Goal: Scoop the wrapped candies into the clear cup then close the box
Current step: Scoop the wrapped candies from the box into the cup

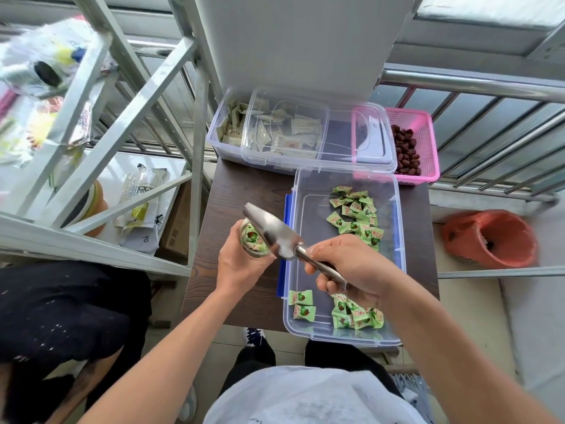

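Note:
My left hand [237, 264] grips a clear cup [252, 242] holding green wrapped candies, just left of the open clear box [397, 270]. My right hand [348, 267] holds the handle of a metal scoop [269, 229], whose mouth is tipped over the cup's rim. More green wrapped candies [356, 215] lie at the box's far side, and another cluster of candies [356, 315] lies near its front edge. The box has blue latches along its left side. Its clear lid [336, 133] rests behind it, on top of another container.
A small dark wooden table [226, 191] carries everything. Behind stands a clear container [226, 142] of pale sachets and a pink basket [422, 142] of dark red fruits. A metal shelf frame [128, 117] rises to the left, railings to the right, an orange bin [492, 237] on the floor.

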Demonstrator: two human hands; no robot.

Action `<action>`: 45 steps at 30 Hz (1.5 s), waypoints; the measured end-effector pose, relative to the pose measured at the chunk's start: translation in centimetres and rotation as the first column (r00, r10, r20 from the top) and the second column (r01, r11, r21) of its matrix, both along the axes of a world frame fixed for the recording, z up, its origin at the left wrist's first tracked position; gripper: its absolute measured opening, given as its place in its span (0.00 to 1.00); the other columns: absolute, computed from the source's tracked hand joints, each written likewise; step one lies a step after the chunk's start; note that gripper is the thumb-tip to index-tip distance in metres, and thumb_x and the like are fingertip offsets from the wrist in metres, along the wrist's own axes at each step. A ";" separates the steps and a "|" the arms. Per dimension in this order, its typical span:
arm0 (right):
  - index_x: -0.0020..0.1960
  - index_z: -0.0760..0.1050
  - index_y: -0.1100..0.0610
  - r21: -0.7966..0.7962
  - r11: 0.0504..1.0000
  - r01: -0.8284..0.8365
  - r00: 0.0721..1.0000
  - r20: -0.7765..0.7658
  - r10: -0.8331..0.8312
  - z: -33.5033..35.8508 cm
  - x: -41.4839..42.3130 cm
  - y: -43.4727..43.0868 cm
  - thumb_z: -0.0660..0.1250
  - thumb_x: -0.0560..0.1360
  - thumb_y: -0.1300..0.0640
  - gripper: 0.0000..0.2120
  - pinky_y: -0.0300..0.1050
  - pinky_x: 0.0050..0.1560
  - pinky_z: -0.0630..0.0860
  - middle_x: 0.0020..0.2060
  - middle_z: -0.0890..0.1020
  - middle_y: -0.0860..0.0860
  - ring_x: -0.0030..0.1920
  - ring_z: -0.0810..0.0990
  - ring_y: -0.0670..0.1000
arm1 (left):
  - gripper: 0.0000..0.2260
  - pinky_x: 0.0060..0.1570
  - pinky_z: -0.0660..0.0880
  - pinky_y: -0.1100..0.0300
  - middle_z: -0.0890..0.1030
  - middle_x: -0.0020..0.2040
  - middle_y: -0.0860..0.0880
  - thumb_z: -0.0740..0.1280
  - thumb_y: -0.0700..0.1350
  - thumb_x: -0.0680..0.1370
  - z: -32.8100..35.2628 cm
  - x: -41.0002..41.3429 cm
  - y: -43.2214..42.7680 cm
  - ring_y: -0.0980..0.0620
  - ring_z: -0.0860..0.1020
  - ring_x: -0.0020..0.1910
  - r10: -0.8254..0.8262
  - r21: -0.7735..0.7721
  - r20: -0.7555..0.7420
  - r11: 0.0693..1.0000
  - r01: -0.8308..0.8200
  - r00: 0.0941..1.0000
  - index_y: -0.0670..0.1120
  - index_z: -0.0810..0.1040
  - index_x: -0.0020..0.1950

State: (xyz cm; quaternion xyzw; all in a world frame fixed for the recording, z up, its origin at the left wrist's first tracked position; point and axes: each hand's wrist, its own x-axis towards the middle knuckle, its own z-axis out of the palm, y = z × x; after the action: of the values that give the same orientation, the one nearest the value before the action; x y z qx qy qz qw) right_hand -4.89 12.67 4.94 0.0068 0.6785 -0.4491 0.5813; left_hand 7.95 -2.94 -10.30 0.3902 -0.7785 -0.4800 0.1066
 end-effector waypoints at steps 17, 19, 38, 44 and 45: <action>0.40 0.75 0.66 0.233 0.953 0.192 0.927 -0.363 -0.098 -3.2 -5.2 6.9 0.61 0.82 0.63 0.13 0.35 0.18 0.68 0.29 0.74 0.57 0.18 0.72 0.45 | 0.36 0.51 0.69 0.76 0.77 0.52 0.66 0.85 0.50 0.62 0.4 -0.3 -0.4 0.61 0.77 0.54 -0.016 -0.082 -0.003 0.996 0.016 1.000 0.64 0.69 0.62; 0.37 0.75 0.65 0.328 0.938 0.116 0.930 -0.367 0.013 -4.5 -5.5 8.2 0.61 0.81 0.64 0.14 0.37 0.19 0.68 0.27 0.74 0.55 0.18 0.73 0.46 | 0.34 0.49 0.69 0.74 0.76 0.50 0.66 0.85 0.51 0.62 0.9 -0.4 -0.4 0.60 0.77 0.52 0.032 -0.111 -0.005 0.993 -0.033 0.999 0.63 0.69 0.60; 0.37 0.76 0.60 0.446 0.890 0.089 0.830 -0.527 0.182 -12.2 -4.7 4.6 0.61 0.76 0.54 0.13 0.59 0.42 0.84 0.35 0.84 0.58 0.36 0.86 0.58 | 0.36 0.55 0.72 0.65 0.77 0.53 0.61 0.85 0.50 0.62 0.4 -1.2 0.0 0.57 0.76 0.56 0.058 -0.075 0.020 0.996 -0.056 0.998 0.62 0.69 0.62; 0.34 0.72 0.57 0.366 0.915 0.168 0.819 -0.569 0.077 -15.1 -5.6 2.7 0.62 0.78 0.55 0.14 0.59 0.43 0.83 0.34 0.84 0.61 0.38 0.86 0.60 | 0.37 0.53 0.69 0.72 0.78 0.58 0.56 0.84 0.50 0.63 -0.3 -0.5 -0.2 0.56 0.76 0.59 0.043 -0.049 0.038 0.998 -0.041 0.998 0.54 0.71 0.68; 0.35 0.73 0.58 0.353 0.920 0.171 0.825 -0.562 0.062 -15.3 -5.6 2.5 0.63 0.78 0.55 0.14 0.59 0.43 0.83 0.33 0.82 0.60 0.37 0.86 0.60 | 0.38 0.54 0.70 0.70 0.79 0.59 0.56 0.84 0.50 0.63 -0.4 -0.5 -0.3 0.56 0.76 0.59 0.048 -0.047 0.038 0.998 -0.046 0.998 0.54 0.71 0.69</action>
State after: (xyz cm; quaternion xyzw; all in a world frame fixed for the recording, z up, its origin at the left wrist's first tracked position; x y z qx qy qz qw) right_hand -10.47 15.15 -10.36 0.0092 0.8939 -0.3041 0.3291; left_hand 7.42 -3.22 -10.66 0.4151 -0.7819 -0.4515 0.1114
